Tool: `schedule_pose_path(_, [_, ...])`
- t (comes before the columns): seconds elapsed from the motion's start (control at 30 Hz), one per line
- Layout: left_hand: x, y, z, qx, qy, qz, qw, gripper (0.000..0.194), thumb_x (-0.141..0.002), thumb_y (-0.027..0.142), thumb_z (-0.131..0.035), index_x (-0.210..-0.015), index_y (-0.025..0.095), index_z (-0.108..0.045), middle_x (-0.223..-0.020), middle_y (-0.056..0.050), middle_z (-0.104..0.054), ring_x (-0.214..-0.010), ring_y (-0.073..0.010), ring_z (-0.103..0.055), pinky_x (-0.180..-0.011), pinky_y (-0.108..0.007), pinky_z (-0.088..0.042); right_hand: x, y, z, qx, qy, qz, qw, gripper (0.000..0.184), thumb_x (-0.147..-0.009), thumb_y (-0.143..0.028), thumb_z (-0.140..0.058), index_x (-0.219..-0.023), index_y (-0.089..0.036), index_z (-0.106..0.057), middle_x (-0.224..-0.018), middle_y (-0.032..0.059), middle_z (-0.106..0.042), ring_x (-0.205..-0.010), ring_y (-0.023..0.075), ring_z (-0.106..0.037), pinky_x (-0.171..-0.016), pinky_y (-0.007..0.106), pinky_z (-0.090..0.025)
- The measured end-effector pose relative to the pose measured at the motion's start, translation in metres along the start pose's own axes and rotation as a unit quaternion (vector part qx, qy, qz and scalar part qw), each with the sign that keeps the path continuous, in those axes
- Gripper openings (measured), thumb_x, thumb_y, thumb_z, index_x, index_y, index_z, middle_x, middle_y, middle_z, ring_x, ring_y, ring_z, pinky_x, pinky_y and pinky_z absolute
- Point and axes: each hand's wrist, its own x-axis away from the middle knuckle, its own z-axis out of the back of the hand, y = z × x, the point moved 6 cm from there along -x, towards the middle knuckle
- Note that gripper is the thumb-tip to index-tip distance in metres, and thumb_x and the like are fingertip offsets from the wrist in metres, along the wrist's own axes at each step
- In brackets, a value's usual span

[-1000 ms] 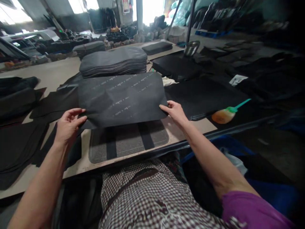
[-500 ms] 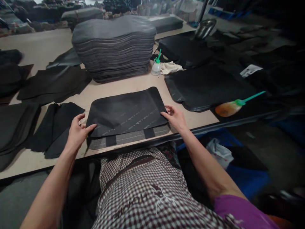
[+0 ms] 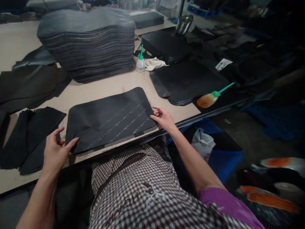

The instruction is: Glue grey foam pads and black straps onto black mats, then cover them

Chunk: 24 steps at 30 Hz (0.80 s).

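1. Since half a second ago, the printed black sheet has settled further over the grey panel, whose broad near strip was exposed then; only slivers show now along the near edge.
2. The sheet lies on the table near its front edge, directly before the person, rows of pale lettering slanting across it.
3. The left hand sets its thumb on the sheet's near left corner, with the index finger raised clear of the edge; whether the other fingers pinch from below cannot be told.
4. The right hand rests its thumb on the right edge, fingers curled just beside it; whether they grip underneath is also hidden.
5. Loose dark pieces lie near the left hand.
6. Beyond the sheet rises a tall grey stack, with a green-spouted bottle and a pale cloth to its right.
7. An orange bottle lies tilted beside a dark pile, right of the sheet.
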Motion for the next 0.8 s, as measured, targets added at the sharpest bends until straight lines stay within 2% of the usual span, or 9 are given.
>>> schedule_pose_path(0.2, [0.003,-0.011,-0.003,-0.036,0.006,-0.032,0.999,0.079,-0.070,0.066,-0.079,-0.141,0.040,-0.054,-0.121,-0.002,-0.058,-0.082,-0.0219,-0.066,-0.085,-0.044,-0.058,0.010,0.002,0.003,0.017,0.004,0.004,1.000,0.044,-0.080,-0.038,-0.076,-0.120,-0.022,-0.069,-0.083,-0.0013,-0.061,-0.075,0.0171,-0.054,-0.078,0.031,-0.048])
schedule_pose_path(0.5, [0.006,-0.023,-0.008,-0.044,0.006,-0.048,0.998,0.081,-0.069,0.066,-0.078,-0.141,0.038,-0.053,-0.132,-0.006,-0.056,-0.081,-0.0235,-0.066,-0.077,-0.043,-0.058,0.021,-0.013,0.004,0.054,0.007,0.019,0.998,0.037,-0.080,-0.034,-0.074,-0.116,-0.023,-0.071,-0.081,0.0008,-0.062,-0.075,0.0200,-0.057,-0.081,0.034,-0.050])
schedule_pose_path(0.8, [0.008,-0.019,-0.009,-0.034,0.014,-0.063,0.997,0.079,-0.069,0.061,-0.078,-0.140,0.035,-0.055,-0.134,-0.008,-0.057,-0.083,-0.0237,-0.063,-0.086,-0.047,-0.058,0.022,-0.008,0.003,0.080,0.012,0.025,0.996,0.037,-0.082,-0.036,-0.076,-0.116,-0.023,-0.071,-0.081,0.0007,-0.064,-0.075,0.0203,-0.059,-0.086,0.036,-0.052])
